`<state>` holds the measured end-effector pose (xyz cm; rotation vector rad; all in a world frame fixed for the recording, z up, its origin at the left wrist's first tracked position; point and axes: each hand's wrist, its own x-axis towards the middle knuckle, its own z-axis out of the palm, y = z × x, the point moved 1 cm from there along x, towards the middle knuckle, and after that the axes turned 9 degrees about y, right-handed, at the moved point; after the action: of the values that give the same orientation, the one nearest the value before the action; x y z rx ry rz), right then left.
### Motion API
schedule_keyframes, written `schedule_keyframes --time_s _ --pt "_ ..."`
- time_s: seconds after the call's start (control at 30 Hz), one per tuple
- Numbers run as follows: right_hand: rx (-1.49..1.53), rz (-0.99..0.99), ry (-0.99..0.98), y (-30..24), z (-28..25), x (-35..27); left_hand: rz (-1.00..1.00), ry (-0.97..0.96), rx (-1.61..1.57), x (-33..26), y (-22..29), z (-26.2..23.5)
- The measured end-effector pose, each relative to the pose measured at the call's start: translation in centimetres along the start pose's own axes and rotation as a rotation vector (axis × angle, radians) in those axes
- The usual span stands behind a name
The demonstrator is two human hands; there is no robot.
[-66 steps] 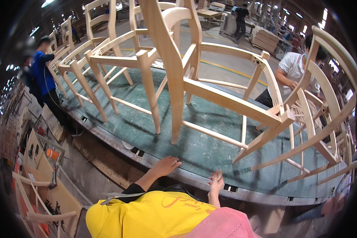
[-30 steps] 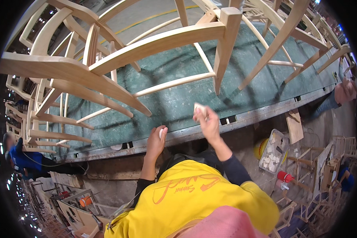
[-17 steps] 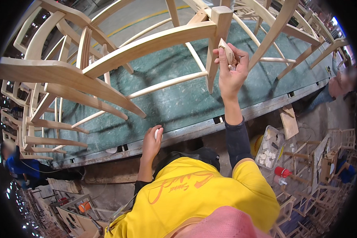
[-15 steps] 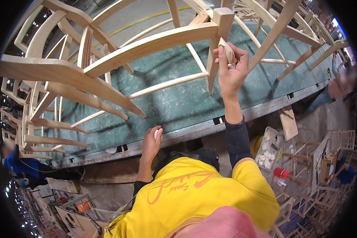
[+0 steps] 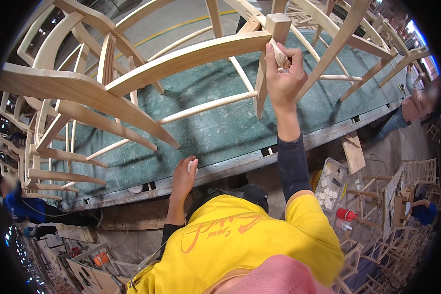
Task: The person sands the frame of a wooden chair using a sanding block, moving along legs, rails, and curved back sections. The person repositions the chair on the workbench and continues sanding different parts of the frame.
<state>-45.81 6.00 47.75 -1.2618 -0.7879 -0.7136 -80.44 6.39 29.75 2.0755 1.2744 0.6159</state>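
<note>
While the chair frame is standing on the green bench, I am pressing a small pale pad against its leg.

My right hand is clenching the pad, held high so it meets the leg just under the rail joint; my left hand is resting on the bench edge, likely bracing me, fingers curled round a small white piece I cannot identify. A tray of white bits is sitting on the floor below, within reach.
</note>
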Motion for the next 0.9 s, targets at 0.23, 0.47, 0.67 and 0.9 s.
schedule_keyframes --time_s 0.23,0.47,0.67,0.9 --pt "-0.045 -0.004 -0.037 0.0 0.1 0.2 0.023 -0.012 -0.004 -0.2 -1.3 0.0" --pt "-0.06 -0.012 -0.041 -0.3 0.2 0.2 0.018 0.002 0.003 -0.1 -1.5 -0.3" --pt "-0.112 -0.054 -0.059 -0.3 -0.1 -0.2 0.033 0.009 0.026 0.0 -1.6 -0.2" --pt "-0.136 -0.037 -0.072 0.1 -0.3 -1.0 0.046 -0.014 0.049 -0.1 -2.0 -0.4"
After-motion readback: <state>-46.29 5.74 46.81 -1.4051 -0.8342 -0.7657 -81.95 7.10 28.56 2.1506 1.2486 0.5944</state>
